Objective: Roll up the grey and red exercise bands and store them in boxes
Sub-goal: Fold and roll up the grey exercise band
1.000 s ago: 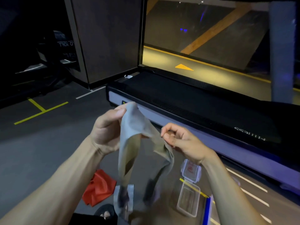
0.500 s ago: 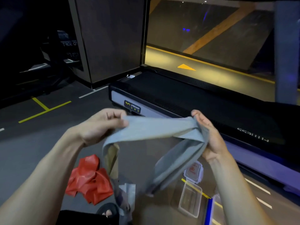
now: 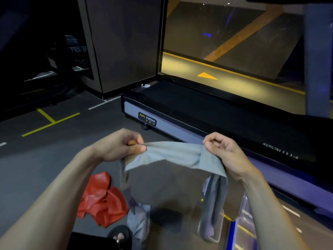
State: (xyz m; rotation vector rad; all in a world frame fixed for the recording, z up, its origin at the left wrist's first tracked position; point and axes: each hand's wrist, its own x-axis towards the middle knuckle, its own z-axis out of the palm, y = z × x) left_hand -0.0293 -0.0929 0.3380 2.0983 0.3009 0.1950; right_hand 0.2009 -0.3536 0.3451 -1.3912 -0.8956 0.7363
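L hand [image 3: 118, 146] & R hand [image 3: 222, 153] each pinch an end of the grey band [image 3: 173, 155], stretched betw them; red band [image 3: 103, 200] crumpled on floor [image 3: 36, 168].

On my feed the exercise band [image 3: 173, 156] I have stretched between my hands reads a plain pale grey, no print on it. The crumpled band [image 3: 102, 199] lying on the floor is glossy red. The floor [image 3: 36, 168] itself is dark grey, crossed by yellow and white lines. The treadmill [image 3: 207, 112] has a black deck and a light grey side rail, with a black label [image 3: 147, 119] lettered in yellow and white. A yellow arrow [image 3: 207, 76] shows beyond it.
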